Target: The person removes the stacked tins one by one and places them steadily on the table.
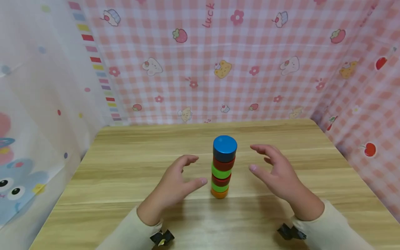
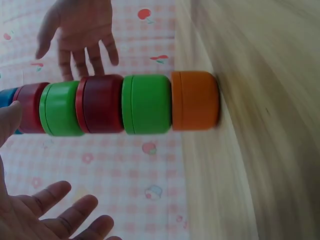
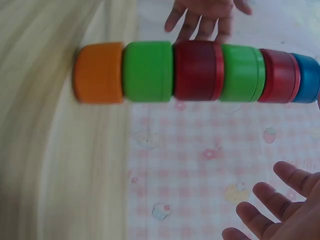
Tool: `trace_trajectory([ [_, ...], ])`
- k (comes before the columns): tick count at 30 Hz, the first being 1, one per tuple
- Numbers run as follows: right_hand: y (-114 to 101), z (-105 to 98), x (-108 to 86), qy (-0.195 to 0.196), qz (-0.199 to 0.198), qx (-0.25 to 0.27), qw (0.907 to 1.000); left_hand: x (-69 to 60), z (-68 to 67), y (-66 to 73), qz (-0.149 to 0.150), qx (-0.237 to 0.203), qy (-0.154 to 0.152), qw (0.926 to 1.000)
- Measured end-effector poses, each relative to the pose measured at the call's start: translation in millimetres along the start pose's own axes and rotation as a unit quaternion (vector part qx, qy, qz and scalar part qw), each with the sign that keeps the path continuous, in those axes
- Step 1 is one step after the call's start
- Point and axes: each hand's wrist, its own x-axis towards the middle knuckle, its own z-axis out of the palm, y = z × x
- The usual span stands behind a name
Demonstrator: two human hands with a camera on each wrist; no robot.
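The table (image 1: 118,177) has pale, streaked wood grain. Behind it hangs a pink-and-white checked back cloth (image 1: 203,95), printed with strawberries (image 1: 180,35), cupcakes (image 1: 281,19), flowers (image 1: 237,17) and the red word "luck" (image 1: 208,15). The right cloth (image 1: 359,111), also checked, bears cherries (image 1: 370,149). The white left cloth (image 1: 40,93) shows dots (image 1: 42,50) and a wide-eyed blue figure (image 1: 29,173); coloured bars (image 1: 95,59) run down beside the checks.

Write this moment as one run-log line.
stack: upright on table | left hand: empty, beside stack | right hand: empty, beside stack
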Motion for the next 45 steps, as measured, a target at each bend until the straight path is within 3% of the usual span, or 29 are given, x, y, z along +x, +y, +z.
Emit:
trace_trajectory([
  [8, -14.7, 6.4, 12.0, -0.004, -0.015, 0.042, 0.999, 13.4, 10.8, 13.2, 0.014, -0.037, -0.013, 0.9991],
  [21, -33.1, 15.7, 31.7, 0.014, -0.041, 0.108, 0.9933, 24.0, 25.5, 31.4, 0.05, -0.091, -0.039, 0.9938],
  [31, -48.8, 17.1, 46.4, 0.017, -0.054, 0.208, 0.9765, 35.0, 29.3, 46.3, 0.085, -0.116, -0.053, 0.9881],
  [39, -49.3, 21.2, 48.9, -0.003, -0.069, 0.178, 0.9816, 37.6, 33.1, 49.0, 0.094, -0.126, -0.048, 0.9864],
  [45, -47.2, 22.9, 47.5, -0.023, -0.058, 0.149, 0.9869, 39.1, 36.3, 45.3, 0.104, -0.13, -0.045, 0.985],
])
